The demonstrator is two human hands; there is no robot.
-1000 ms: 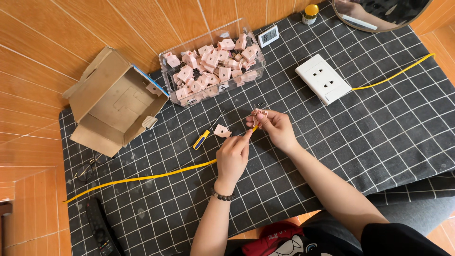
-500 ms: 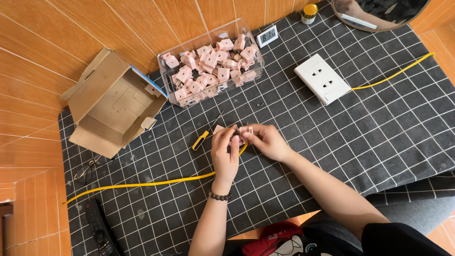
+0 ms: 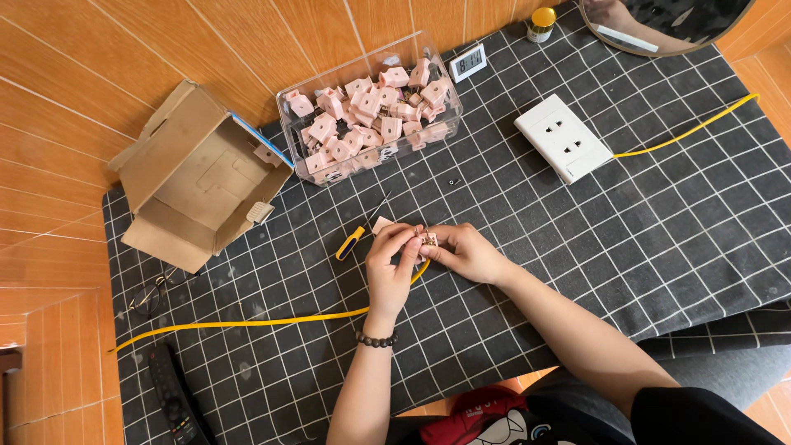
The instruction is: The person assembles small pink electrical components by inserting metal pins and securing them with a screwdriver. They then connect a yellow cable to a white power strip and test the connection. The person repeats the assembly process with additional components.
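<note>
Hands meet at the middle of the dark checked cloth (image 3: 577, 272). The left hand (image 3: 391, 268) and the right hand (image 3: 470, 251) pinch one small pink plug (image 3: 428, 240) between their fingertips, so both grips are closed on that piece, left from 9 o'clock, right from 3 o'clock. The left wrist wears a dark bead bracelet (image 3: 376, 339).

A yellow cable (image 3: 247, 322) runs from under the hands toward 8 o'clock and reaches the cloth's left edge. Whether its end sits inside the pink plug I cannot tell; the fingers hide the joint.

Just beside the left hand, at 10 o'clock from it, lies a screwdriver (image 3: 356, 236) with a yellow and blue handle, and a small pale cover piece (image 3: 381, 224) rests close to the fingers. A tiny screw (image 3: 452, 182) lies apart at 12 o'clock from the hands.

Farther toward 12 o'clock stands a clear plastic box (image 3: 449, 115) full of pink plugs. At 10 o'clock an open cardboard box (image 3: 194, 177) lies on its side. At 2 o'clock sits a white wall socket (image 3: 564, 138) with another yellow cable (image 3: 692, 132) leading off to the right. A small digital clock (image 3: 468, 63) stands behind the clear box, a little bottle with a yellow cap (image 3: 540, 24) near it. Glasses (image 3: 152, 294) and a black remote (image 3: 173, 400) lie toward 8 o'clock.
</note>
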